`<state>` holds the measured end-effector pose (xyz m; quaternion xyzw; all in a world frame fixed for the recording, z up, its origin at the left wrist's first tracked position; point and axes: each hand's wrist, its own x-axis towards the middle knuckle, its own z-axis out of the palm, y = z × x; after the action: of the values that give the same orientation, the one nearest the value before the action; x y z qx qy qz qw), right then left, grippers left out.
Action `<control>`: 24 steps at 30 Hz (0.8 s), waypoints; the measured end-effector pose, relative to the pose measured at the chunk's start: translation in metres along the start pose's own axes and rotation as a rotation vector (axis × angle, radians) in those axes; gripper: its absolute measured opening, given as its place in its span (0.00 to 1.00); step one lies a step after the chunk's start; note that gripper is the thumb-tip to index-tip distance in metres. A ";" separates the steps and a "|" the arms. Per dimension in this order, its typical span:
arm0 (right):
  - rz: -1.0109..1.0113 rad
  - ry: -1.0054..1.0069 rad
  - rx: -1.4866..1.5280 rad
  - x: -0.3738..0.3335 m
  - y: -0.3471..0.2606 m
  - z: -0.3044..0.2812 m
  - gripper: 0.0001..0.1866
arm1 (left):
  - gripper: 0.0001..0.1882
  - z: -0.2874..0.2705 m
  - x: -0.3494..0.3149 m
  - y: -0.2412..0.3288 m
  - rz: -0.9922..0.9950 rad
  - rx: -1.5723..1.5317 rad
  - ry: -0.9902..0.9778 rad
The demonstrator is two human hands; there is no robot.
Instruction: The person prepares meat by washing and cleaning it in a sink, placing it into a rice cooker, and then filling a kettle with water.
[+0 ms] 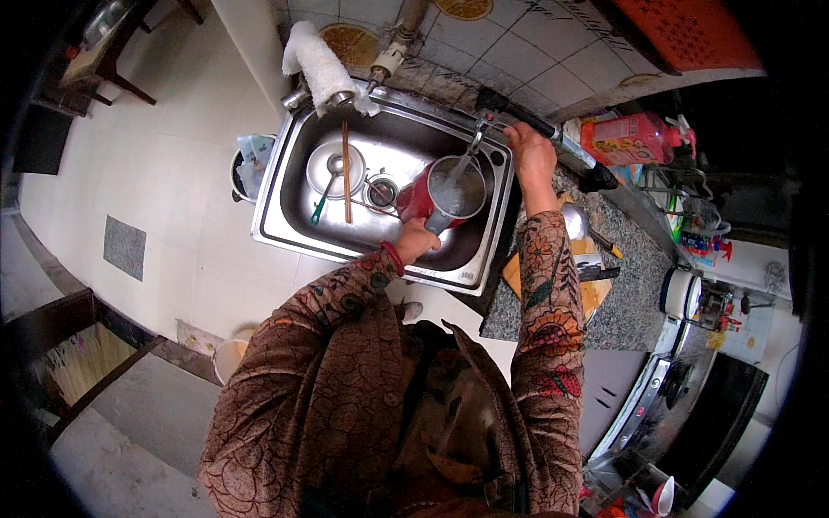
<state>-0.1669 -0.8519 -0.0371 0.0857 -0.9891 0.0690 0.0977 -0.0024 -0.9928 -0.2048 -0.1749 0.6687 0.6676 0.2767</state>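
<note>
My left hand [416, 242] is closed on the grey handle of a red kettle [415, 198], which is tilted inside the steel sink [298, 220]. The kettle's open mouth shows a shiny metal inside. Water runs into it from the tap [480, 131]. At the tap's lever, to the right of the spout, my right hand [533, 160] has its fingers closed; the fingertips are partly hidden. Left of the kettle, a white bowl [320, 161] holds a spoon with a green handle [320, 210]. A pair of brown chopsticks [348, 186] lies across the bowl's right side.
A white cloth [318, 67] hangs over a pipe behind the sink. On the right counter are a cutting board [596, 294], a knife [596, 268] and a ladle [574, 222]. A pink soap bottle [629, 138] stands behind. A bin [242, 177] stands left of the sink.
</note>
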 end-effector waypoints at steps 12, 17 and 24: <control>0.014 0.027 0.008 -0.002 0.001 0.005 0.14 | 0.24 0.001 0.003 -0.002 0.007 0.042 0.014; 0.005 -0.006 -0.030 -0.002 -0.003 0.002 0.14 | 0.25 0.000 0.012 -0.017 0.002 0.002 -0.025; 0.042 0.034 0.054 -0.004 -0.003 0.004 0.13 | 0.24 -0.003 0.004 -0.003 -0.050 0.025 -0.038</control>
<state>-0.1636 -0.8553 -0.0417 0.0664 -0.9867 0.0991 0.1106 -0.0038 -0.9950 -0.2098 -0.1755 0.6672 0.6550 0.3081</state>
